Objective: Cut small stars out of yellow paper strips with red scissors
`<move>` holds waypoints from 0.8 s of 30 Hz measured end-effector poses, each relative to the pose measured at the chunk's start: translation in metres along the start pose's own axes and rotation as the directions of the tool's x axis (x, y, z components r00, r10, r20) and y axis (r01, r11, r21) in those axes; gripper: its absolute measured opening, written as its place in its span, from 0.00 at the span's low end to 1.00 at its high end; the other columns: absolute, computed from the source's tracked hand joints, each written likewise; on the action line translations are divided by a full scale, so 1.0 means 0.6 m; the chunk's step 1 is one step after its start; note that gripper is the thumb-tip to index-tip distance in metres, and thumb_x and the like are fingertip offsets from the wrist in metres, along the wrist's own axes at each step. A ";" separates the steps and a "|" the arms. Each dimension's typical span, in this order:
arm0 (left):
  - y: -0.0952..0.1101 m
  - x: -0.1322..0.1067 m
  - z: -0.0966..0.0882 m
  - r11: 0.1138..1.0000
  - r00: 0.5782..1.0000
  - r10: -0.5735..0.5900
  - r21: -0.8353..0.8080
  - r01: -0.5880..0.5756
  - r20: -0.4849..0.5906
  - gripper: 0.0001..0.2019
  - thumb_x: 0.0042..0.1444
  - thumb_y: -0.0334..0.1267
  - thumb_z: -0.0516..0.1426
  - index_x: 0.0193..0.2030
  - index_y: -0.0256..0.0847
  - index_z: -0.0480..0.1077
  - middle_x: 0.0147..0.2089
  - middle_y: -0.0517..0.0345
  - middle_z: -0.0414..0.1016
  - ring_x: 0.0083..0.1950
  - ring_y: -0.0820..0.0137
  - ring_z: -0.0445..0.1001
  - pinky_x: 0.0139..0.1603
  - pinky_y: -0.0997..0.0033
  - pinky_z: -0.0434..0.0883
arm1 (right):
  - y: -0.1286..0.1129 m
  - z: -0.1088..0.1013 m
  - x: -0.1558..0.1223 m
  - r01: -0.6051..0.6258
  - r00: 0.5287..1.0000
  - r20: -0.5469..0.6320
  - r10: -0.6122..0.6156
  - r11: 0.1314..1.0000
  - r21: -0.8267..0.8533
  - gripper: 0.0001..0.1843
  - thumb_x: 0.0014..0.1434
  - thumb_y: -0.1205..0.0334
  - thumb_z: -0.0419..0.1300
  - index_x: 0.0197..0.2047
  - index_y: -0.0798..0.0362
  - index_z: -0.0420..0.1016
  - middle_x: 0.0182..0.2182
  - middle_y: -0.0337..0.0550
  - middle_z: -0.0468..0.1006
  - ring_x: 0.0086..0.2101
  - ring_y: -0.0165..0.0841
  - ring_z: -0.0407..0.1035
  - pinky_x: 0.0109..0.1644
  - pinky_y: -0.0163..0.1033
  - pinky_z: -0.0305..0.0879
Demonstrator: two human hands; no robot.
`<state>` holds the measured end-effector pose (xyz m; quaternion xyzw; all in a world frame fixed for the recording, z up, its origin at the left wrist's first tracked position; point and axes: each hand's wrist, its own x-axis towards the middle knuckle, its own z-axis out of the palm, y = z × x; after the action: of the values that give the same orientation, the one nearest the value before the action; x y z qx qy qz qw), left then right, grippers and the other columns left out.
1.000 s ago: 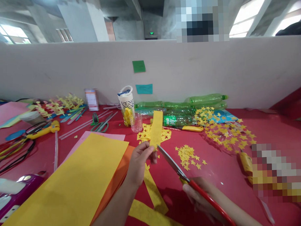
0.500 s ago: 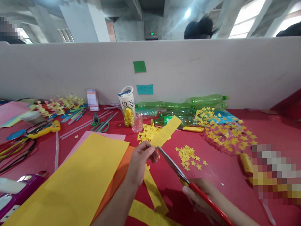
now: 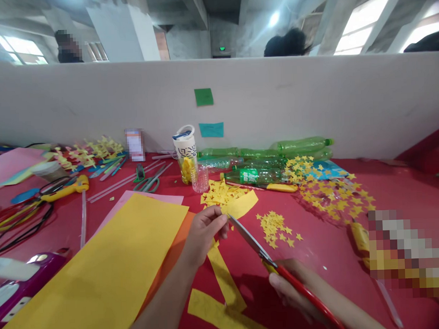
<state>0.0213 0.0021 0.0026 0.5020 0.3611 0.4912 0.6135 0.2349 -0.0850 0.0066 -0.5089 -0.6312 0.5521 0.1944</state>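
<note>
My left hand (image 3: 206, 232) pinches the near end of a yellow paper strip (image 3: 244, 205) over the red table. In my right hand (image 3: 296, 286) is a pair of scissors (image 3: 253, 241) with red handles; its blade tips meet the paper beside my left fingertips. The blades look nearly closed. Just beyond lies a heap of yellow paper scraps (image 3: 216, 191) with star-shaped holes. To the right is a small pile of cut yellow stars (image 3: 274, 226). Below my hands rest more yellow strips (image 3: 225, 274).
A large yellow sheet (image 3: 100, 264) lies at the left over orange and pink paper. Green plastic bottles (image 3: 263, 175) line the partition (image 3: 131, 98), near a white cup (image 3: 185, 149). More stars (image 3: 332, 192) spread at the right. A yellow glue gun (image 3: 67, 189) and a purple power strip (image 3: 32, 276) sit left.
The strip in my left hand has swung down and flattened toward the scraps, uncovering the bottle's label. My hands and the scissors have barely shifted.
</note>
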 end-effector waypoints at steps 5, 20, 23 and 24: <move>0.004 0.001 -0.006 1.000 1.000 -0.025 0.013 0.025 0.011 0.08 0.53 0.35 0.57 0.25 0.38 0.65 0.19 0.64 0.69 0.20 0.78 0.66 0.23 0.78 0.64 | -0.001 0.000 0.000 -0.049 0.999 0.009 0.049 0.999 0.015 0.31 0.55 0.31 0.47 0.22 0.52 0.56 0.17 0.32 0.59 0.17 0.22 0.51 0.20 0.29 0.48; 0.009 0.000 -0.011 0.999 0.999 -0.038 0.033 0.037 0.037 0.08 0.52 0.35 0.58 0.24 0.38 0.66 0.19 0.63 0.70 0.20 0.78 0.66 0.23 0.78 0.64 | 0.002 0.000 0.000 -0.090 0.996 0.014 0.090 0.996 0.008 0.32 0.54 0.30 0.47 0.20 0.53 0.59 0.14 0.35 0.62 0.14 0.21 0.52 0.14 0.26 0.46; 0.010 0.000 -0.012 0.998 0.998 -0.055 0.041 0.053 0.035 0.09 0.52 0.35 0.58 0.24 0.37 0.66 0.19 0.63 0.70 0.19 0.78 0.66 0.22 0.77 0.64 | 0.003 0.000 0.000 -0.079 0.997 -0.001 0.079 0.997 -0.010 0.32 0.54 0.30 0.48 0.20 0.53 0.58 0.14 0.35 0.62 0.14 0.22 0.54 0.16 0.27 0.47; 0.010 0.000 -0.013 0.997 0.998 -0.060 0.042 0.059 0.034 0.09 0.52 0.36 0.58 0.24 0.37 0.66 0.19 0.63 0.70 0.19 0.78 0.66 0.22 0.77 0.64 | 0.003 -0.001 0.000 -0.075 0.997 -0.004 0.075 0.997 -0.020 0.32 0.54 0.30 0.47 0.19 0.53 0.58 0.14 0.35 0.62 0.15 0.23 0.55 0.17 0.28 0.48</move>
<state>0.0126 0.0043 0.0067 0.5120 0.3749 0.4562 0.6238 0.2362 -0.0851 0.0050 -0.5350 -0.6169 0.5518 0.1692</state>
